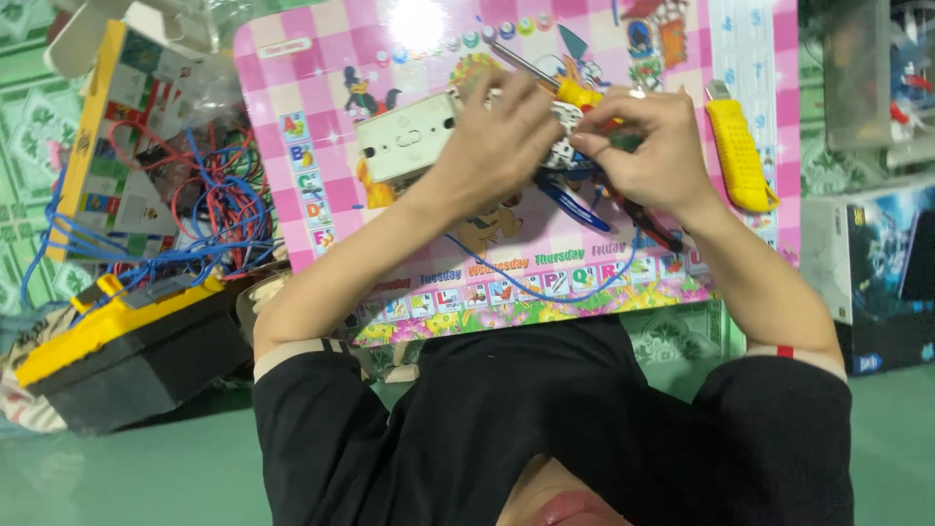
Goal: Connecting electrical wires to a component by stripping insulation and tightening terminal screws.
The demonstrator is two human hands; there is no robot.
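My left hand (pixel 497 136) grips a white switch plate (pixel 404 136) over a pink checked play mat (pixel 321 88). My right hand (pixel 648 151) meets it from the right, closed around a yellow-handled screwdriver (pixel 579 94) whose metal shaft points up and left. The fingertips of both hands touch at a small white perforated part (pixel 565 131) at the plate's right end. A blue wire (pixel 545 287) loops down from under the hands across the mat. Tool handles in red and blue (pixel 643 224) lie beneath my right hand, partly hidden.
A yellow utility knife (pixel 737 151) lies on the mat right of my right hand. A tangle of red and blue wires (pixel 205 205) sits left, above a yellow and black toolbox (pixel 127 341). A dark printed box (pixel 877 273) stands at the right edge.
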